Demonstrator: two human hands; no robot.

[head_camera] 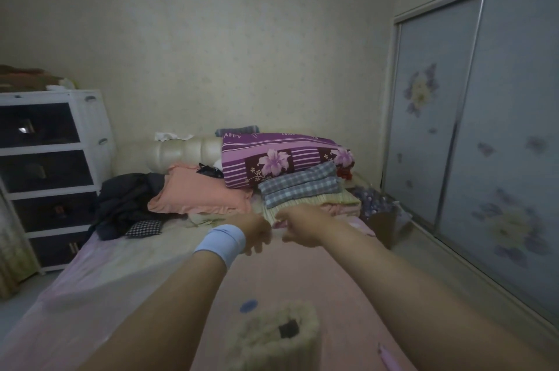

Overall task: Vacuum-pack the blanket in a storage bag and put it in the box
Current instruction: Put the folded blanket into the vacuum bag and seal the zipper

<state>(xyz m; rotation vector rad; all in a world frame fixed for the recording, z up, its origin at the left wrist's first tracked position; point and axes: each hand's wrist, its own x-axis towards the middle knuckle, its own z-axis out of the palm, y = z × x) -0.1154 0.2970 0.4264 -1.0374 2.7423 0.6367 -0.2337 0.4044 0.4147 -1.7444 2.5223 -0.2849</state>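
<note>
Over the bed (302, 280), the left hand (257, 233) hangs loosely curled and empty, while the right hand (299, 230) touches the folded blanket stack's (302, 201) near edge, its grip blurred and unclear.

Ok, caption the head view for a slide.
The left hand and right hand reach across the pink bed toward the bottom of the folded bedding stack.

- left hand (257, 233), right hand (299, 227): blurred, fingers turned away from the camera at the near edge of the folded stack (302, 189); can't tell if either grips fabric.
- stack's bottom layers: partly hidden behind both hands.
- cream fuzzy item (278, 337) at the near edge of the bed (151, 264): blurred, cut off by the frame bottom.
- pink stick-like object (387, 355): cut off at the bottom, unidentifiable.
- drawer unit (51, 159): contents too dark to tell.
</note>
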